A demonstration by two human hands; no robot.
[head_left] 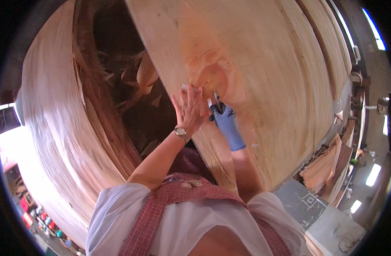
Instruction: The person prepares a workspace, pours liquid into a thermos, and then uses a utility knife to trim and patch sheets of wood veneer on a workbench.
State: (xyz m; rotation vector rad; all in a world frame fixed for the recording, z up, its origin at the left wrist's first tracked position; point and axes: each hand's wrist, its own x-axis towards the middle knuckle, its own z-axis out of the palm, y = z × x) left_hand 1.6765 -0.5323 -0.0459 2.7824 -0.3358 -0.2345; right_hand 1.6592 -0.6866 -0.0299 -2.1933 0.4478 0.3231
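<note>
My bare left hand (190,110), with a wristwatch (180,131) at the wrist, lies flat with its fingers apart on a broad wood veneer sheet (272,96). Its fingertips reach beside a round reddish knot (213,78), and a small whitish piece (184,86) shows at them. In a blue work glove with dark fingers, my right hand (225,123) grips a small metal-tipped hand tool (217,98), seemingly a knife. The tool points at the knot's lower edge. A second pale strip (209,102) shows by the gloved fingers; whether it belongs to the tool I cannot tell.
Left of the sheet's edge is a dark gap with veneer scraps (147,73). Beyond it rises a pale veneer stack (54,105) with ragged brown edges. A small white piece (255,145) lies on the sheet. Torn veneer pieces (323,163) and a grey surface (336,227) are at right.
</note>
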